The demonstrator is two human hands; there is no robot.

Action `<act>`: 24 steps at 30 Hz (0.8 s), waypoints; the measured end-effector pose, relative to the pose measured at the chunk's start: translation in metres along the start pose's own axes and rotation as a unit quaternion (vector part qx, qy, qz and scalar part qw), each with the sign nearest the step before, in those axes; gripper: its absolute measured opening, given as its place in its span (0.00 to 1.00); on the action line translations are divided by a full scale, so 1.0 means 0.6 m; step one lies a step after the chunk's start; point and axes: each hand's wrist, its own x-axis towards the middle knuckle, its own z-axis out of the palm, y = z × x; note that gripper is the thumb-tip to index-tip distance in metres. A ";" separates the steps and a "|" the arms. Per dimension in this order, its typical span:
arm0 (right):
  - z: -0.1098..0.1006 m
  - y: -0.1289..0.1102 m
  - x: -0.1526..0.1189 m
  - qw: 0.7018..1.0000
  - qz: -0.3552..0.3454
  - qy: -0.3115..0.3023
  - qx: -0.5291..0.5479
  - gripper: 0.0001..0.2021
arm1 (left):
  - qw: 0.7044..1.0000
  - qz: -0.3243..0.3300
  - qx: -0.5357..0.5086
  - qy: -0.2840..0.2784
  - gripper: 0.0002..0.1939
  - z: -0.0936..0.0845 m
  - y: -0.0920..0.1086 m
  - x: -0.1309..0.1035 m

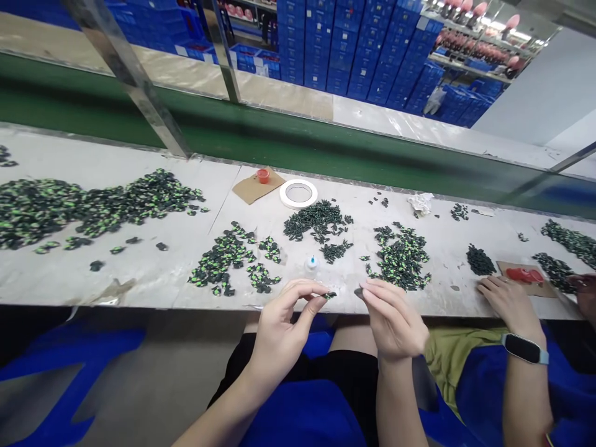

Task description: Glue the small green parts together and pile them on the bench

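My left hand (288, 316) pinches a small black-and-green part (330, 295) between thumb and fingertips at the table's near edge. Just to its right, my right hand (395, 320) has its fingers closed on a small dark flat piece (358, 292), its exact kind too small to make out. The two hands are apart. Beyond my left hand stands a small clear bottle with a blue tip (312, 263). A pile of black-and-green parts (223, 257) lies to the left, another such pile (403, 257) to the right, and plain dark pieces (314, 220) are heaped behind the bottle.
A roll of white tape (298, 194) lies near a cardboard piece (251, 189) with a red cap (263, 176). A larger parts heap (112, 205) spreads at left. At right, a co-worker's hand (510, 301) rests by red material on cardboard (526, 274). Metal posts (135, 87) rise behind.
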 end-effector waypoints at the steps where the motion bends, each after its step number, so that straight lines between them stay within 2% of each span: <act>1: 0.010 0.005 -0.006 0.999 0.030 -0.017 0.005 0.15 | 1.000 -0.008 0.005 0.001 0.05 -0.002 -0.003 0.000; 4: 0.041 0.024 -0.032 0.987 0.135 -0.092 -0.002 0.08 | 0.999 -0.028 0.024 0.008 0.06 -0.010 -0.014 0.000; 7: 0.064 0.037 -0.056 0.970 0.193 -0.140 -0.034 0.09 | 0.999 -0.031 0.038 0.007 0.07 -0.019 -0.026 0.000; 11: 0.084 0.038 -0.058 0.964 0.212 -0.133 -0.085 0.10 | 0.998 -0.043 0.049 0.016 0.08 -0.033 -0.042 -0.003; 16: 0.137 0.031 -0.039 0.952 0.222 -0.178 -0.108 0.22 | 0.996 -0.082 0.029 0.023 0.09 -0.049 -0.055 -0.007; 19: 0.169 0.030 -0.034 0.945 0.234 -0.204 -0.098 0.19 | 0.996 -0.080 0.034 0.032 0.09 -0.059 -0.063 -0.007; 21: 0.176 0.028 -0.030 0.946 0.246 -0.194 -0.083 0.17 | 0.995 -0.066 0.061 0.037 0.09 -0.065 -0.074 -0.006; 24: 0.162 0.023 -0.021 0.937 0.291 -0.192 0.003 0.17 | 0.990 -0.013 0.134 0.033 0.09 -0.068 -0.097 -0.003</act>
